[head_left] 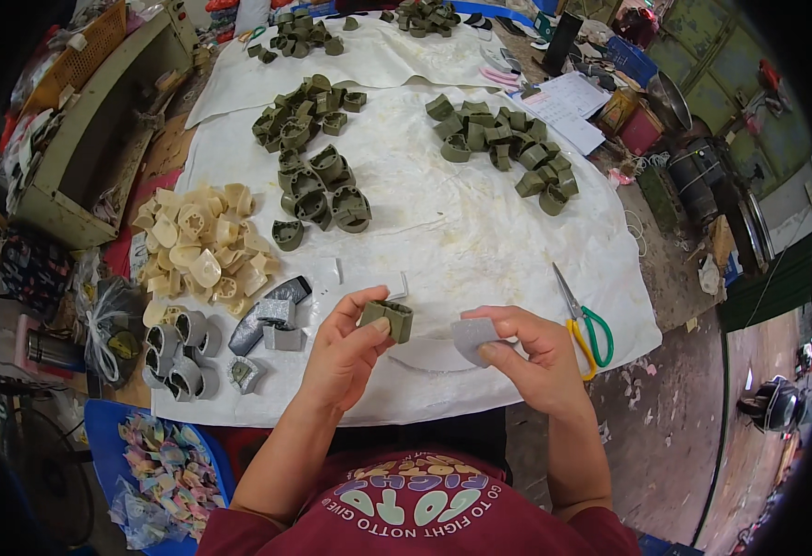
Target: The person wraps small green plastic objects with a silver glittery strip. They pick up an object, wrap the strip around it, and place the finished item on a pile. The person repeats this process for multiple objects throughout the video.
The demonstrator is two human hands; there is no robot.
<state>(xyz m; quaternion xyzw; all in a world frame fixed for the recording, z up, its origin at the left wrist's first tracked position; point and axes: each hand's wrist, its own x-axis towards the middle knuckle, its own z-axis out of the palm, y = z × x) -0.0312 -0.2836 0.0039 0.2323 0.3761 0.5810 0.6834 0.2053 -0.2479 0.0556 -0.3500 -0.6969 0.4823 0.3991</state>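
My left hand [346, 350] holds a small olive-green moulded part [387, 318] between thumb and fingers, just above the near edge of the white sheet [461, 232]. My right hand [526, 357] pinches a small grey square of glittery material [473, 336] right beside that part, the two almost touching. Left of my hands lie grey-covered curved parts [183, 357] and cut grey pieces [276, 315]. A pile of cream-coloured parts [202, 246] sits further left.
Several heaps of olive-green parts [318, 190] [503, 148] [299, 116] lie across the sheet. Green and yellow handled scissors [586, 329] rest to the right of my right hand. A blue tray of coloured scraps [160, 473] sits at lower left, a green crate [81, 139] at the left.
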